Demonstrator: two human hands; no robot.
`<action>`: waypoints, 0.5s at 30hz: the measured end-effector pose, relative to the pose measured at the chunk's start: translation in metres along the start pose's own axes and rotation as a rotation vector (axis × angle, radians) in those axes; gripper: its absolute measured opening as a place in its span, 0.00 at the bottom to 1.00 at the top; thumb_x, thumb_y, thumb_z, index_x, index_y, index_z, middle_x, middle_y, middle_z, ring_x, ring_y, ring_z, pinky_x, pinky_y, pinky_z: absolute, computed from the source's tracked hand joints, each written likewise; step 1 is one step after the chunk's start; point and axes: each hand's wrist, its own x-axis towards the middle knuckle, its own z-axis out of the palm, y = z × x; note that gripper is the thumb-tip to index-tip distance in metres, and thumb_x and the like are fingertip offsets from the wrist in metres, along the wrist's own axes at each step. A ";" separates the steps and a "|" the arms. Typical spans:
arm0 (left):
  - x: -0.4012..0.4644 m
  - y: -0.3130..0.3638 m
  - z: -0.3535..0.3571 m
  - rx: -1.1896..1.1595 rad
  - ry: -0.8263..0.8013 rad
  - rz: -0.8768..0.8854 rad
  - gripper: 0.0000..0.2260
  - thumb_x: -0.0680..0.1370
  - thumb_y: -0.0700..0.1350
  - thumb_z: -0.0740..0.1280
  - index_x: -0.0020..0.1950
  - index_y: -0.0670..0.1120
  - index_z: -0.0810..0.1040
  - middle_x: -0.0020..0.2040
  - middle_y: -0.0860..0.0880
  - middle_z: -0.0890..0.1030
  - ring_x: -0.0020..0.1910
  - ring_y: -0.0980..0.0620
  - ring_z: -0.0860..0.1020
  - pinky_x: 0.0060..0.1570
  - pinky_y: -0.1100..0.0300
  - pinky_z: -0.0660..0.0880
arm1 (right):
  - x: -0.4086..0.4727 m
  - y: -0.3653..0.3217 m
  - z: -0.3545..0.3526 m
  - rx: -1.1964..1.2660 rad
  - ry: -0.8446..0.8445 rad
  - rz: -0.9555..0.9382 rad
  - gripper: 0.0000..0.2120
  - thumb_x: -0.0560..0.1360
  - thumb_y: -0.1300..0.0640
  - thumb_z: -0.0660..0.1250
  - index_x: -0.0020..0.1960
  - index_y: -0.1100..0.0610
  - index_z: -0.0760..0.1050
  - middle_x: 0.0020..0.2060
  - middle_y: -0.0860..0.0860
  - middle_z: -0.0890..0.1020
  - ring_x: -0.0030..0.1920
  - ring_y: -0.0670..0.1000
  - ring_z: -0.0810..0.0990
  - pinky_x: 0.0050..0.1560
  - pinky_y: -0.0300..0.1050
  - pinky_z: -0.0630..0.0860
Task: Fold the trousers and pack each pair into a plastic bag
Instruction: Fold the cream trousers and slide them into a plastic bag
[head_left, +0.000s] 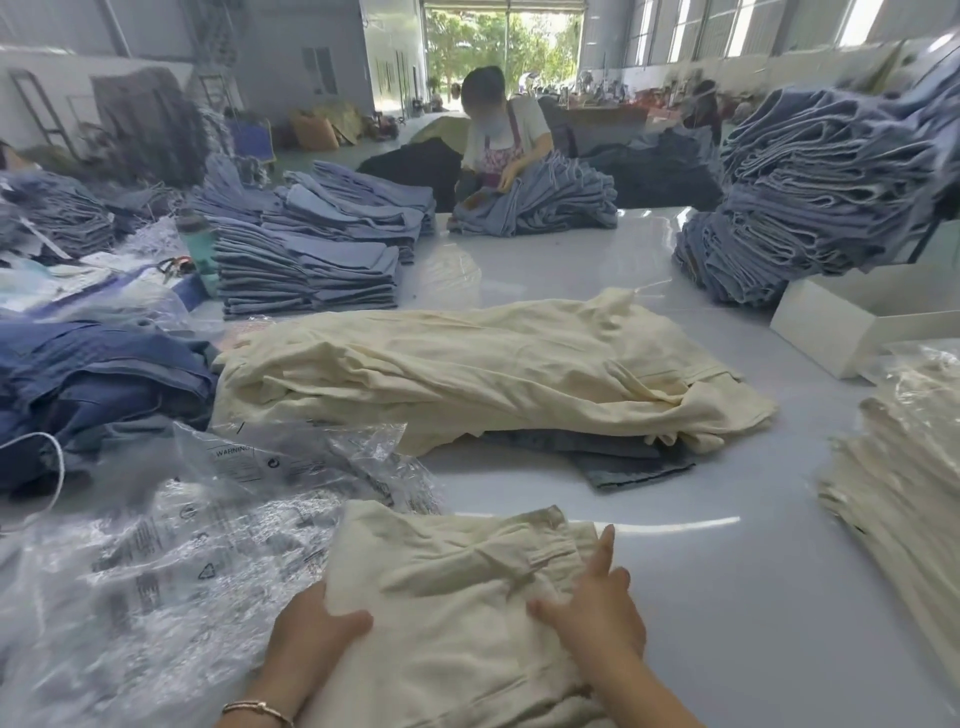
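A folded pair of cream trousers (452, 587) lies at the near edge of the white table (727, 571). My left hand (311, 634) grips its left edge, thumb on top and fingers underneath. My right hand (592, 608) lies flat on its right side with the fingers straight, pressing the fold. Clear plastic bags (171, 551) with printed warnings lie in a crumpled heap to the left, touching the trousers. A heap of unfolded cream trousers (467, 369) lies across the middle of the table.
Bagged cream trousers (904, 483) are stacked at the right edge. A white box (852, 322) stands behind them. Blue denim stacks (311, 260) (810, 187) rise at back left and back right, and dark blue garments (98, 384) lie at the left. Another person (498, 140) works across the table.
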 end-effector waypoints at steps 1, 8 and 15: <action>-0.003 0.007 0.003 -0.058 0.017 0.031 0.21 0.55 0.53 0.70 0.46 0.47 0.77 0.42 0.48 0.81 0.39 0.50 0.78 0.35 0.59 0.70 | 0.003 0.003 -0.003 0.053 -0.040 0.015 0.61 0.64 0.38 0.73 0.76 0.50 0.30 0.66 0.54 0.68 0.60 0.55 0.75 0.47 0.46 0.72; -0.030 0.041 0.025 -0.555 0.019 0.088 0.21 0.51 0.44 0.68 0.43 0.44 0.81 0.36 0.47 0.84 0.34 0.46 0.80 0.34 0.52 0.77 | 0.016 0.029 -0.051 0.332 0.012 0.027 0.40 0.59 0.54 0.75 0.67 0.49 0.61 0.46 0.50 0.79 0.46 0.56 0.78 0.49 0.50 0.75; -0.045 0.038 0.068 -0.108 0.060 -0.037 0.30 0.63 0.45 0.74 0.64 0.46 0.72 0.59 0.45 0.76 0.56 0.46 0.75 0.57 0.52 0.73 | 0.024 0.058 -0.087 -0.039 0.124 0.058 0.51 0.69 0.40 0.67 0.77 0.54 0.37 0.69 0.56 0.66 0.66 0.58 0.69 0.58 0.52 0.70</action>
